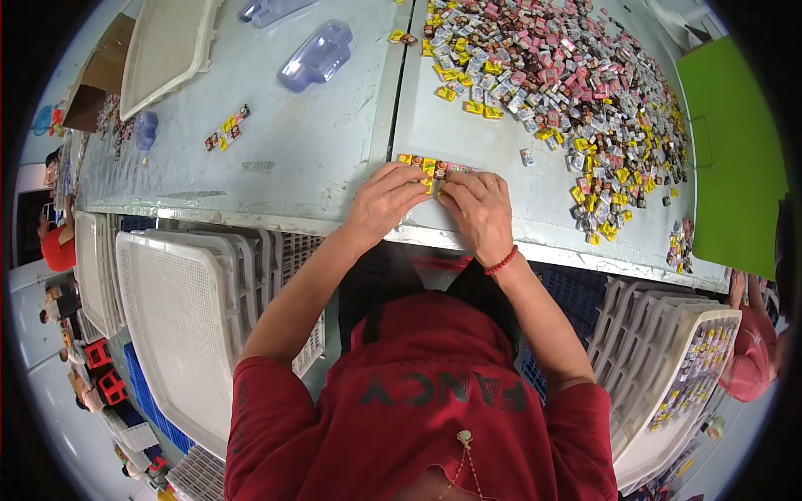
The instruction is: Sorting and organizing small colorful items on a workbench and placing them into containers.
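Both my hands rest on the near edge of a grey metal table (317, 159). My left hand (386, 200) and my right hand (478, 209) press side by side on a short row of small wrapped pieces (426, 164), yellow, pink and brown, lined up in front of the fingertips. Fingers of both hands curl onto the row, and part of it is hidden under them. A red bracelet (501, 262) circles my right wrist. A big loose heap of the same small wrapped pieces (568, 92) spreads over the table's far right.
Clear plastic blister trays (317, 55) lie at the far left, with a small row of pieces (227, 129) nearby. White perforated crates (180, 326) stand stacked below left, more crates holding pieces (685, 376) at right. A green board (735, 159) stands right. Other people work at both sides.
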Motion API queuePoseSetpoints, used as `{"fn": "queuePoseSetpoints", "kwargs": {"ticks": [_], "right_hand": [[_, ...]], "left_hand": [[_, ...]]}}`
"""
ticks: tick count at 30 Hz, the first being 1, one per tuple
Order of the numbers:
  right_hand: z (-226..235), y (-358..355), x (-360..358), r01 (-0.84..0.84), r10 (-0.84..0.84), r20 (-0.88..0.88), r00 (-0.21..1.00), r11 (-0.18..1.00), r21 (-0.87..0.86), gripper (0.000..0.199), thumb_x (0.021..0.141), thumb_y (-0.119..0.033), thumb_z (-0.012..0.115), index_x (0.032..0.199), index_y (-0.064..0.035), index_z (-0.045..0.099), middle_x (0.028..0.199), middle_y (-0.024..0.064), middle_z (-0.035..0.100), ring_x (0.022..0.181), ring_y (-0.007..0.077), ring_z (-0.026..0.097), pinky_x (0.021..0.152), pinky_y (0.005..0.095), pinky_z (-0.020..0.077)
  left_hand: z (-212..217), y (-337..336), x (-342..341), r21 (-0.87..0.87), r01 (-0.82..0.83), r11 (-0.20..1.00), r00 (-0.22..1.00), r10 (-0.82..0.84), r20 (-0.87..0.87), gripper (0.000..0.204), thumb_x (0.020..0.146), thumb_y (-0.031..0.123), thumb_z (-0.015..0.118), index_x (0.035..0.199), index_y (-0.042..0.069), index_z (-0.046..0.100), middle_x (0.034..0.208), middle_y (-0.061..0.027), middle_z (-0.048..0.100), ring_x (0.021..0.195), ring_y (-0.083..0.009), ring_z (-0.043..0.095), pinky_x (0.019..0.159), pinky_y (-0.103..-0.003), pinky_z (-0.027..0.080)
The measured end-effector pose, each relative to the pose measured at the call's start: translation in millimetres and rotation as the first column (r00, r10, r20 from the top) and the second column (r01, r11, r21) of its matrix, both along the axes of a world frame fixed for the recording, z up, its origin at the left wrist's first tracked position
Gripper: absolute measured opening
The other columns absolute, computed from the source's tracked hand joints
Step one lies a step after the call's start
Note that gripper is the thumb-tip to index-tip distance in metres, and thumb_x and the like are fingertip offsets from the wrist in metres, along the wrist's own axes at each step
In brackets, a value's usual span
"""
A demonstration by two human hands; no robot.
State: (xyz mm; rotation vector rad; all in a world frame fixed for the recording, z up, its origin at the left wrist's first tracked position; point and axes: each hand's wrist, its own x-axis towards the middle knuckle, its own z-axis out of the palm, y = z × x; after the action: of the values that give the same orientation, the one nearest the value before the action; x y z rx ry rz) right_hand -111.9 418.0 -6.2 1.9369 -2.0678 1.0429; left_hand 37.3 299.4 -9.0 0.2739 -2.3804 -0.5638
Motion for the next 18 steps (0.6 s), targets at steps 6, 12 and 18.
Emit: {"fn": "queuePoseSetpoints", "kwargs": {"ticks": [6, 12, 18], "right_hand": [[-8, 4, 5, 0.037, -0.038, -0.018, 0.999, 0.996, -0.080, 0.019, 0.071, -0.009, 0.074, 0.088, -0.0078, 0.068, 0.097, 0.0016, 0.065, 0.091, 0.0217, 0.058, 0.086, 0.0410, 0.0412], [5, 14, -20, 0.104, -0.097, 0.087, 0.992, 0.991, -0.079, 0.021, 0.075, -0.005, 0.070, 0.095, -0.0065, 0.066, 0.099, 0.0075, 0.065, 0.095, 0.0275, 0.058, 0.088, 0.0429, 0.0428], [-1, 20, -91, 0.337, -0.330, -0.091, 0.940, 0.937, 0.091, 0.024, 0.081, -0.003, 0.063, 0.105, -0.0018, 0.063, 0.106, 0.0186, 0.063, 0.097, 0.0353, 0.058, 0.087, 0.0423, 0.0464]], "left_hand": [[-5, 1, 1, -0.044, 0.026, 0.999, 0.999, -0.027, -0.019, 0.023, 0.068, 0.005, 0.076, 0.089, 0.002, 0.067, 0.098, -0.0055, 0.064, 0.094, -0.0242, 0.060, 0.080, -0.033, 0.052], [5, 0, 8, -0.016, -0.070, 0.997, 0.996, 0.069, -0.061, 0.033, 0.067, 0.009, 0.079, 0.097, 0.004, 0.066, 0.108, -0.0069, 0.063, 0.104, -0.0290, 0.057, 0.087, -0.038, 0.048], [11, -7, -14, -0.054, 0.088, 0.995, 0.980, -0.077, 0.184, 0.050, 0.069, 0.028, 0.077, 0.114, 0.010, 0.060, 0.131, -0.0069, 0.049, 0.124, -0.0325, 0.040, 0.100, -0.046, 0.036]]}}
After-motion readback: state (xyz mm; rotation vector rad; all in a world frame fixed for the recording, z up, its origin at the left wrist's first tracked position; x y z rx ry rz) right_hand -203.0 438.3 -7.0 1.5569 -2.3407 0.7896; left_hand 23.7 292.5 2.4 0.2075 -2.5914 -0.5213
